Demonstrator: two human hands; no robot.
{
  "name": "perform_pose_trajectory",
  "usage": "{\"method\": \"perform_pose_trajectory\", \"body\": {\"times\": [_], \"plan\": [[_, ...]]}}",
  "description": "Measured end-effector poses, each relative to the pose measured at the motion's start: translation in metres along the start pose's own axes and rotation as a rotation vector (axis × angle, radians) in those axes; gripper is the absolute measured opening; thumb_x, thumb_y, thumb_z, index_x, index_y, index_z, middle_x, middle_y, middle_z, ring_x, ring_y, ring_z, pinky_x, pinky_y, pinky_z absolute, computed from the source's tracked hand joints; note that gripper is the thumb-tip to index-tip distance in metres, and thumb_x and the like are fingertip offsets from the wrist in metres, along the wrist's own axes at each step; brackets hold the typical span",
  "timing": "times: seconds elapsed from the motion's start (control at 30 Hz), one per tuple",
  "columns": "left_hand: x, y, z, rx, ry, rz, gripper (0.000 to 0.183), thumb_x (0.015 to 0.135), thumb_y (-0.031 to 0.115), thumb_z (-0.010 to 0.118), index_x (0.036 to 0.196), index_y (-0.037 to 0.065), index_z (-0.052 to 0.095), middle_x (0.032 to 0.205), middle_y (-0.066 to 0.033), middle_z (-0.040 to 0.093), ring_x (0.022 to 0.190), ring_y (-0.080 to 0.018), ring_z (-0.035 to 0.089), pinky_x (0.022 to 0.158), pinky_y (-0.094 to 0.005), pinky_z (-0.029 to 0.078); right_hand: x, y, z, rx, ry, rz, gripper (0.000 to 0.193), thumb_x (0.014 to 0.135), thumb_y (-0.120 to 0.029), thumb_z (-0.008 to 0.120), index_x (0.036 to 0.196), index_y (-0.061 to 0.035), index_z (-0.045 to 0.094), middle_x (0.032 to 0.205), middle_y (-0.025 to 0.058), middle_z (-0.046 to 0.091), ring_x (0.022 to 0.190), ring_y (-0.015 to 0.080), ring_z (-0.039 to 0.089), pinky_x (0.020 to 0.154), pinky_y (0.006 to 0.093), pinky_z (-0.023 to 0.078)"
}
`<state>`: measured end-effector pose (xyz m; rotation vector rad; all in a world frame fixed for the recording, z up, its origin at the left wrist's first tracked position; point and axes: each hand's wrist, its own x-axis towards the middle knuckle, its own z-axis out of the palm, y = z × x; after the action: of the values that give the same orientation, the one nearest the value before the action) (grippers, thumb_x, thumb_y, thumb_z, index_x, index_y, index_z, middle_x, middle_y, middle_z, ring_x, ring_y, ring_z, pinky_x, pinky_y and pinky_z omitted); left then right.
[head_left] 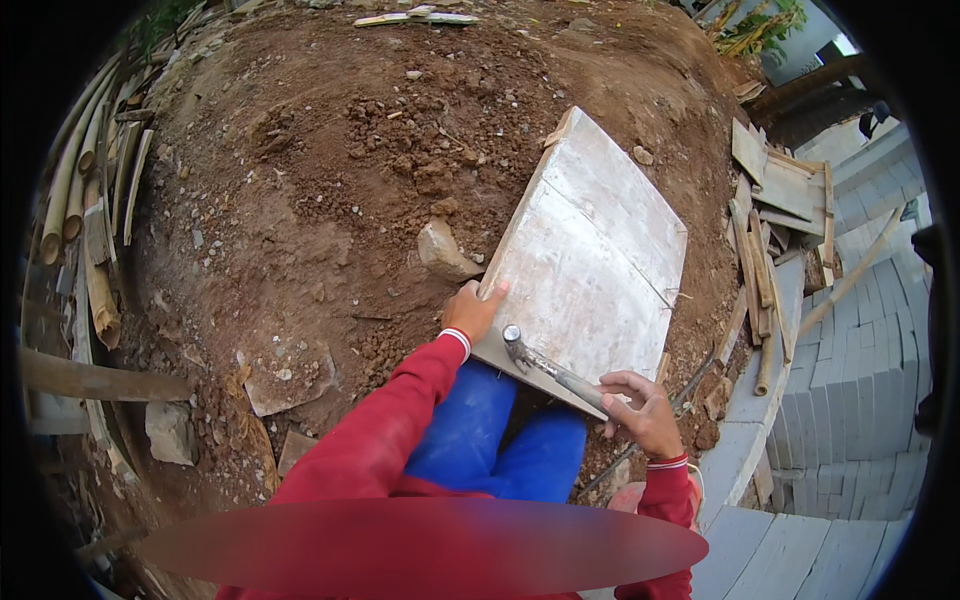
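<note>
A pale wooden panel (600, 250), made of boards with seams, leans tilted before my knees, its near edge by my blue trousers. My left hand (471, 308) grips its left edge near the lower corner, thumb on the face and fingers curled to the side. Over the near right part of the panel, my right hand (645, 412) holds a hammer (560, 375) by the handle end, close to the panel's edge. The hammer's metal head points left, near the panel's lower edge. Some of the right fingers are raised off the handle. Thin nails stick out at the panel's right edge.
Reddish soil with clods and a large stone (443, 250) lies beyond my left hand. Bamboo poles (75, 190) are piled at the left. Scrap boards (785, 190) lie at the right, beside stacked grey blocks (850, 370). Another rock (171, 433) sits at lower left.
</note>
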<state>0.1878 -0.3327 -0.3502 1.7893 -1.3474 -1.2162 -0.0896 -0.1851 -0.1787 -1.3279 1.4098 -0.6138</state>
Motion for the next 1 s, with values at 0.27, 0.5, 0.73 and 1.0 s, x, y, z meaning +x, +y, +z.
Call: {"method": "perform_pose_trajectory", "body": {"times": [0.27, 0.5, 0.73, 1.0], "plan": [[-0.041, 0.061, -0.022, 0.027, 0.365, 0.602, 0.049, 0.096, 0.031, 0.066, 0.132, -0.001, 0.057, 0.122, -0.0238, 0.057, 0.115, -0.0387, 0.057, 0.103, -0.0469, 0.043, 0.002, 0.039, 0.038, 0.465, 0.649, -0.115, 0.079, 0.106, -0.065, 0.028, 0.128, 0.0036, 0.059, 0.126, 0.0184, 0.066, 0.110, 0.0232, 0.061, 0.090, 0.0370, 0.045], [-0.113, 0.120, 0.047, 0.496, -0.814, 0.924, 0.041, 0.082, 0.037, 0.079, 0.109, 0.009, 0.068, 0.096, -0.0186, 0.070, 0.095, -0.0385, 0.067, 0.079, -0.0481, 0.051, -0.020, 0.083, 0.028, 1.201, 0.484, -0.499, 0.087, 0.101, -0.075, 0.031, 0.144, -0.0007, 0.047, 0.136, 0.0151, 0.058, 0.127, 0.0252, 0.051, 0.106, 0.0371, 0.035], [-0.115, 0.104, 0.058, 0.317, -0.488, 0.939, 0.031, 0.081, 0.040, 0.080, 0.086, 0.012, 0.068, 0.070, -0.0147, 0.067, 0.068, -0.0388, 0.067, 0.061, -0.0486, 0.050, 0.006, 0.067, 0.011, 1.261, 0.751, -0.621, 0.067, 0.102, -0.068, 0.039, 0.120, -0.0057, 0.053, 0.118, 0.0173, 0.062, 0.121, 0.0324, 0.056, 0.110, 0.0520, 0.039], [-0.110, 0.099, 0.054, 0.321, -0.461, 0.914, 0.033, 0.080, 0.044, 0.079, 0.081, 0.013, 0.069, 0.069, -0.0160, 0.068, 0.069, -0.0394, 0.068, 0.063, -0.0499, 0.051, -0.021, 0.099, 0.001, 1.269, 1.060, -0.453, 0.071, 0.099, -0.074, 0.038, 0.109, -0.0068, 0.058, 0.110, 0.0106, 0.064, 0.116, 0.0297, 0.058, 0.109, 0.0524, 0.039]]}}
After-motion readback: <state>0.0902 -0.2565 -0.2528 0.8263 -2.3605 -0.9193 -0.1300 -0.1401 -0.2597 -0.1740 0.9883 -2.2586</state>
